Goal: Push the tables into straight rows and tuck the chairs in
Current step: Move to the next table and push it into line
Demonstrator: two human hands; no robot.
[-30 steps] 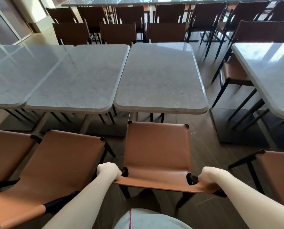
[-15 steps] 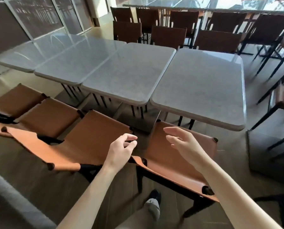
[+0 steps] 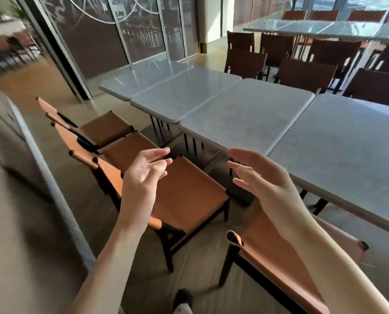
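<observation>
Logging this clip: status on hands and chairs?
Left hand and right hand open, holding nothing. Tan chair below them stands out from the table row. Nothing between.

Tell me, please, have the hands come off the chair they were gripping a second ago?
Yes. Both hands have let go: the left hand and right hand now hang open in the air, leftward over the next chair, while the chair they held stands under the table.

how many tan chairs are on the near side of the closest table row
4: one at bottom right under the right forearm, one below the left hand, then two further left. Any more to the right would be out of frame.
</observation>
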